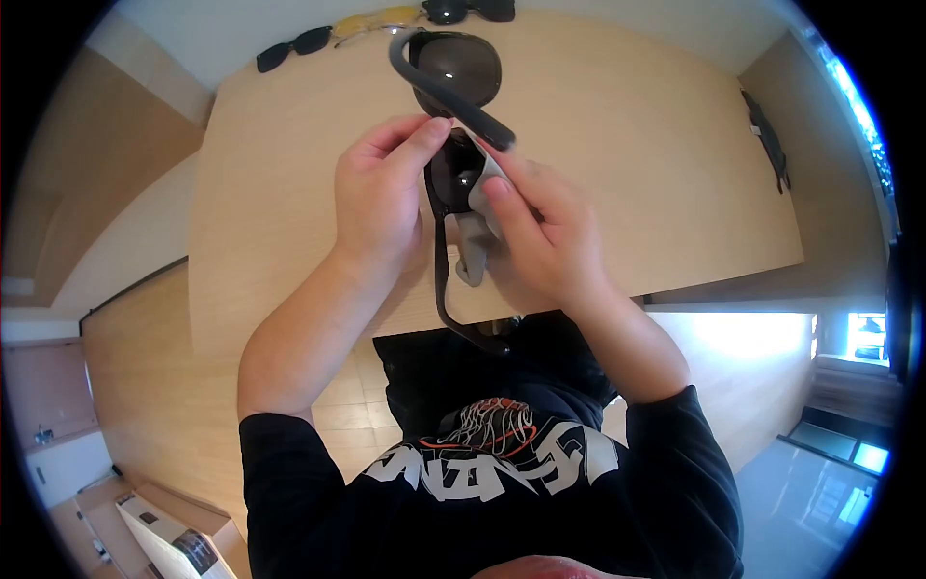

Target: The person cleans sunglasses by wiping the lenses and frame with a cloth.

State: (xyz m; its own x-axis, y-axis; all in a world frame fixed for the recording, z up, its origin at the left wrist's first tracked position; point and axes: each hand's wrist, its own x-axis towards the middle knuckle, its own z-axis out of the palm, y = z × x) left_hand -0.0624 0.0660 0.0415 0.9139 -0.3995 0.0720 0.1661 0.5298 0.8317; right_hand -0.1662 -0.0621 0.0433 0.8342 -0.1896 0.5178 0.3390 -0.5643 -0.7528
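Note:
A pair of dark sunglasses (461,69) is held up over the wooden table, turned on end, with one lens above the other and both temples unfolded. My left hand (381,188) pinches the frame near the bridge between thumb and fingers. On the other side, my right hand (550,217) grips a grey cloth (471,253), pressed against the lower lens with the thumb in front. Part of the cloth hangs below that lens. The right fingertips behind the lens are hidden.
Along the table's (666,174) far edge lie black sunglasses (294,48), yellow-tinted glasses (378,21) and another dark pair (469,10). A dark, flat item (767,140) lies at the right edge. An open cardboard box (169,531) stands on the floor at lower left.

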